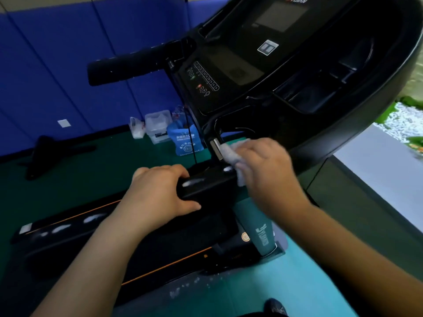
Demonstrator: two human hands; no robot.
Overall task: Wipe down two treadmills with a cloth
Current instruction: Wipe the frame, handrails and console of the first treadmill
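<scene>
A black treadmill fills the view, its console [263, 53] with dark screens tilted at the top. My left hand [158, 191] grips the near black handrail [206, 184], fingers curled over its end. My right hand [263, 165] holds a white cloth [231, 154] bunched against the handrail's joint, beside a silver sensor plate [216, 148]. The hand is blurred. A second handlebar [137, 62] sticks out to the left. The belt deck [114, 248] with orange stripes lies below my arms. A teal upright post [261, 232] rises from the base.
Plastic bags and a clear box [159, 126] sit on the green floor by the blue padded wall [57, 65]. A black object [45, 152] lies on the floor at left. A grey ledge [384, 170] runs along the right. A shoe tip [274, 307] shows at the bottom.
</scene>
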